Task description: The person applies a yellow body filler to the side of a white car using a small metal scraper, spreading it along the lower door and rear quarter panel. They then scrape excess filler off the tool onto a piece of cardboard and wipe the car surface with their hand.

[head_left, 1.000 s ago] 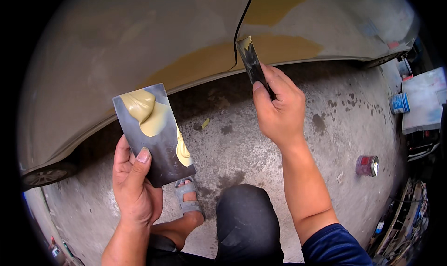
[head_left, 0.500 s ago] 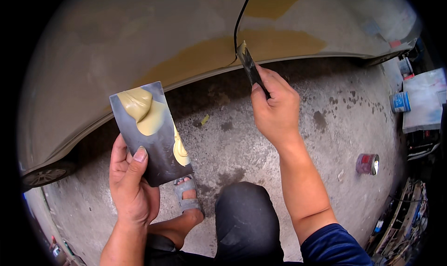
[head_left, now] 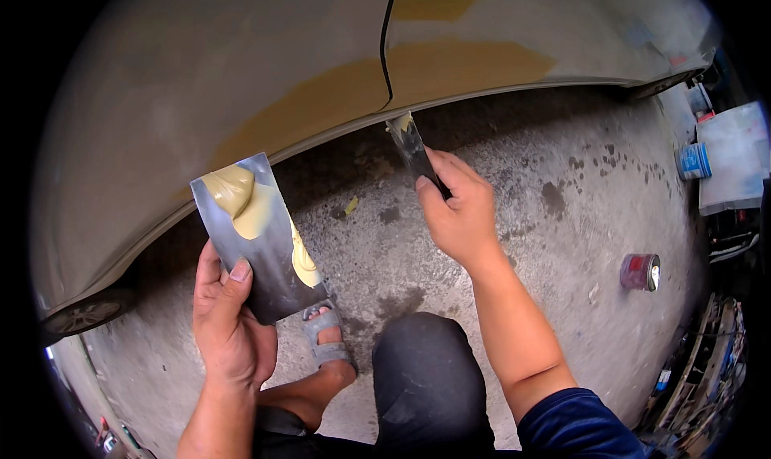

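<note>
Relative to the earlier frame, the right hand [head_left: 459, 214] and its spreader [head_left: 414, 154] have shifted down and to the left; the spreader tip, which overlapped the car body [head_left: 177, 81] beside the door seam [head_left: 385, 49], now appears just below the body's lower edge, near the foot of the seam. Contact between tip and body cannot be determined.

At far left, a wheel [head_left: 84, 316] sits beneath the body. Next, the left hand [head_left: 229, 318] grips a flat dark plate [head_left: 261, 258], thumb on the upper face, fingers behind. The plate is tilted and carries a mound of yellow putty [head_left: 231, 188] near its upper end and a smaller putty streak [head_left: 300, 258] along its right edge. A tan patch [head_left: 297, 110] covers the lower body left of the seam. Below, a sandalled foot [head_left: 327, 334] rests on the concrete floor [head_left: 582, 250].

At centre, the right hand clasps the narrow dark spreader between thumb and fingers; yellow residue shows at its tip. A second tan patch [head_left: 474, 61] lies right of the seam.

To the right, a reddish tin [head_left: 640, 273] is positioned on the floor. Beyond it, a blue can [head_left: 694, 161] adjoins a pale board [head_left: 735, 154].
</note>
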`<state>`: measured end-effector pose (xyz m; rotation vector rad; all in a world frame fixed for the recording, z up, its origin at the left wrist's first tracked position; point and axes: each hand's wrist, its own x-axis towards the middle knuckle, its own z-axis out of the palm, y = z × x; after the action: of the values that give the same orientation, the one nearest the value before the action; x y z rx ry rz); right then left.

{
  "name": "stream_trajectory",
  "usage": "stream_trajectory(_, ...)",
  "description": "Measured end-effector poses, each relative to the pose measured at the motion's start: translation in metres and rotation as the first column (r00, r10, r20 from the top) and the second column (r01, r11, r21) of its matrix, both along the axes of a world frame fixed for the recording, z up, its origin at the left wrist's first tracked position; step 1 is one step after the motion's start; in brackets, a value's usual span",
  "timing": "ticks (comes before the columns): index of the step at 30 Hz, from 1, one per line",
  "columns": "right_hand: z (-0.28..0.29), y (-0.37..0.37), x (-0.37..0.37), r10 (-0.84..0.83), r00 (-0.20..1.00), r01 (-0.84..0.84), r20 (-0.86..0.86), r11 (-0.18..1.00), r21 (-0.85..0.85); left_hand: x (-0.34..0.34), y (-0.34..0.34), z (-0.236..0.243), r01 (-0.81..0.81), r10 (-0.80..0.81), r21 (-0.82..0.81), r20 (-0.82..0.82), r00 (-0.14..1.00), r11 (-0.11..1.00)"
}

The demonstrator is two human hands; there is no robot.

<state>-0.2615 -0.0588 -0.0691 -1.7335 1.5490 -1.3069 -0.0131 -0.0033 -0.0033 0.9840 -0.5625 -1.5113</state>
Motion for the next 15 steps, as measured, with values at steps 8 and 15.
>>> stream_trajectory(8, 0.025, 0.073, 0.048, 0.441, 0.856, -0.377, 0.269, 0.889, -0.259, -0.026, 0.008, 0.002, 0.022, -0.013, 0.087, -0.1, 0.995, 0.996)
stream_trajectory(15, -0.012, 0.075, 0.018, 0.311, 0.949, -0.312, -0.048, 0.95, -0.01, -0.028, 0.004, 0.017, 0.009, -0.009, -0.048, -0.009, 1.0, 0.999)
